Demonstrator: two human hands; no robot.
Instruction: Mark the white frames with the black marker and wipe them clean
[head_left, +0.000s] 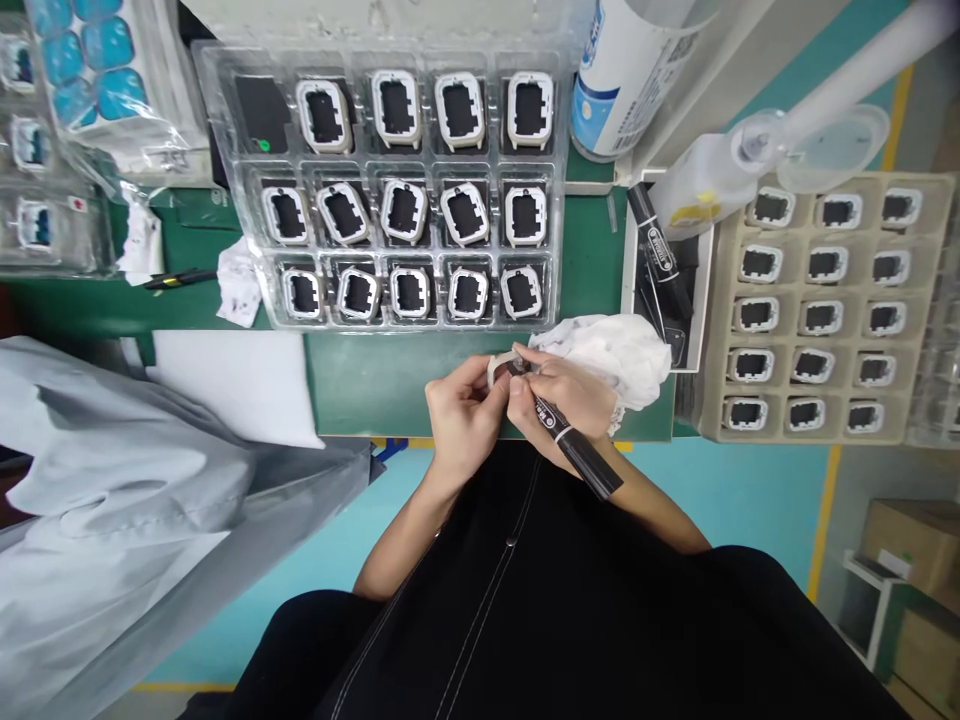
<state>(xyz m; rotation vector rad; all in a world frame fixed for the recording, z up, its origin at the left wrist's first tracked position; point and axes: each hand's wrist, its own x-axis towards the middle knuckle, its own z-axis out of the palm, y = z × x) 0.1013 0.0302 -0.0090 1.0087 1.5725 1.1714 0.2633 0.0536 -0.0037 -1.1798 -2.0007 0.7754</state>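
Note:
My left hand (466, 410) is closed around a small pale frame (495, 368), a rounded square like a watch case, partly covered by my fingers. My right hand (566, 395) grips a black marker pen (574, 445) whose tip end points at the frame. The pen's back end slants down toward my body. Both hands meet just above the front edge of the green work mat (367, 375). Whether the pen tip touches the frame is hidden by my fingers. Beside my right hand lies a crumpled white cloth (607, 350).
Ahead stands a clear plastic tray (566, 170) of similar frames, its back-left pocket without one. A beige tray (709, 345) at right holds more. Between them are a second marker (654, 235), a white bottle (611, 80) and a pump bottle (705, 175). A grey-sleeved person (112, 480) is at left.

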